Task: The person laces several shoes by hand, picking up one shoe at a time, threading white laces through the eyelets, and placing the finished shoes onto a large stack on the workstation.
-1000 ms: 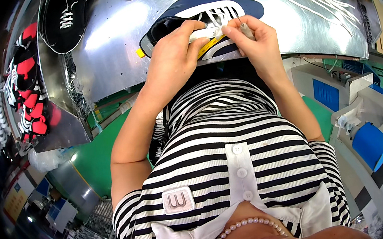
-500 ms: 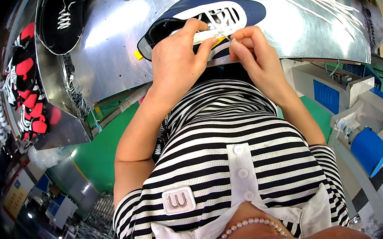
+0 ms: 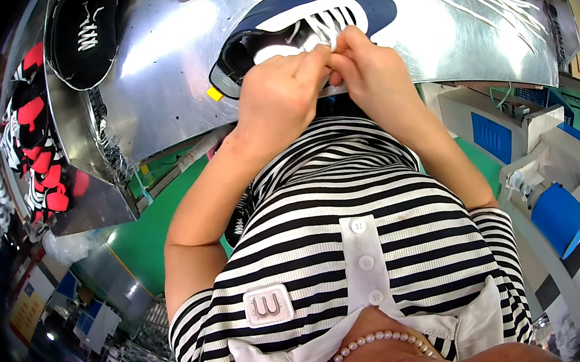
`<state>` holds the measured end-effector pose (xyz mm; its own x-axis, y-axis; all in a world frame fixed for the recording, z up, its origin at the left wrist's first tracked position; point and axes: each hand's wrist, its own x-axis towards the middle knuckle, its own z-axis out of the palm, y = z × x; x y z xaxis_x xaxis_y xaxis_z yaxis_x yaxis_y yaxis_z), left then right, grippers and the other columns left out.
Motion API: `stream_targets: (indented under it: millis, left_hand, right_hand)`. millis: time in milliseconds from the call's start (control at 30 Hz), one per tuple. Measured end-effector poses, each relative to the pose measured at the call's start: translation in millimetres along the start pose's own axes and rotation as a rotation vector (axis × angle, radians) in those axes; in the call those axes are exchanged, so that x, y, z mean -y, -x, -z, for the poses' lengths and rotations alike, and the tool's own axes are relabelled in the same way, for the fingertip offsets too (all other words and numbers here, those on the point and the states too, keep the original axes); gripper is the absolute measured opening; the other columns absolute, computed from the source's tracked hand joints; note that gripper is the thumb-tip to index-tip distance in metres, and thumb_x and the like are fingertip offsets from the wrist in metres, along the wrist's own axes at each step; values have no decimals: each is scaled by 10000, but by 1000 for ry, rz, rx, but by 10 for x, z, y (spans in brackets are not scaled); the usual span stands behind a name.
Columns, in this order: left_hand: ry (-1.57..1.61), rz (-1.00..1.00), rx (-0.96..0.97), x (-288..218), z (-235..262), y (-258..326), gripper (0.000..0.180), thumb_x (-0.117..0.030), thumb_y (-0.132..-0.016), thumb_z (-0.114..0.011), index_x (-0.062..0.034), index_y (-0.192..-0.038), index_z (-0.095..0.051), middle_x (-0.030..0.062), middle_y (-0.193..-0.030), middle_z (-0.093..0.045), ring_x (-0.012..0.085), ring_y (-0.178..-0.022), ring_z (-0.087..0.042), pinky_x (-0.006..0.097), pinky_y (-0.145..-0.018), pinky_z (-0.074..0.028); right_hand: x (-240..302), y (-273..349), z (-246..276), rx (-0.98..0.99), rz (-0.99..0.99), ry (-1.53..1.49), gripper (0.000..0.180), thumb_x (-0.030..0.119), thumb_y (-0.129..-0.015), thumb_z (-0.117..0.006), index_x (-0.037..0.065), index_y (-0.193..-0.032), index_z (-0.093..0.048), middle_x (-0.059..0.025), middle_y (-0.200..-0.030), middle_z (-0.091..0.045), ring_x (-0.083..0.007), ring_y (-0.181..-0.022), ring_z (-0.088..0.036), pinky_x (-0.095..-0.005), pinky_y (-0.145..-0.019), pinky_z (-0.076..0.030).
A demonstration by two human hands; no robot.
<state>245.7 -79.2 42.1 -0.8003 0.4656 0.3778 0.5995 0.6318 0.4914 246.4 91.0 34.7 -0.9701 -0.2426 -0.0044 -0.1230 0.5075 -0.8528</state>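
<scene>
Navy-white shoe [image 3: 314, 17] on metal desk [image 3: 171, 80], long axis left-right, toe right; middle hidden behind hands. Left hand [image 3: 280, 96], right hand [image 3: 370, 72] pressed together, pinching white lace [image 3: 321, 31]; fingertips hard to see.

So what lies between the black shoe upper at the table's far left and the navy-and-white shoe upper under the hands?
Only bare metal table, in the head view, between the black upper and the navy-and-white upper.

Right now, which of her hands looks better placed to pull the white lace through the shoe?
Probably the right hand: its fingertips pinch at the white lace, while the left hand lies over the navy shoe, seemingly steadying it.
</scene>
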Motion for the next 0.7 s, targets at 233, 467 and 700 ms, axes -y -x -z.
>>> stream_targets:
  millis: [233,467,700]
  left_hand:
    - [161,292,105,-42,98,23,256,-108,-872,-686,-31,-1113,-643,168,-916,-701,321,-794,-685,342,-681,-526]
    - [63,314,572,-53,300,-134,233,-227,-844,-697,-15,-940,-701,200,-784,-668,323,-631,-640,372,-588,-483]
    - [-63,-68,-42,39,284,435,429,-21,-781,-740,-7,-1183,-592,166,-1055,-651,319,-900,-615,378,-774,-489]
  right_hand:
    - [-97,64,587,151,-171,-75,126,150,-951,-593,27,-979,-597,-55,-638,-607,-128,-580,-585,-273,-575,-470]
    - [-472,-255,135,-374,284,200,206,178,-907,-678,54,-1056,-607,-124,-772,-694,-231,-636,-680,-306,-570,-510]
    - [-478,-213,138,-423,161,-2,221,173,-897,-694,53,-1065,-615,-139,-805,-696,-222,-659,-676,-288,-591,-510]
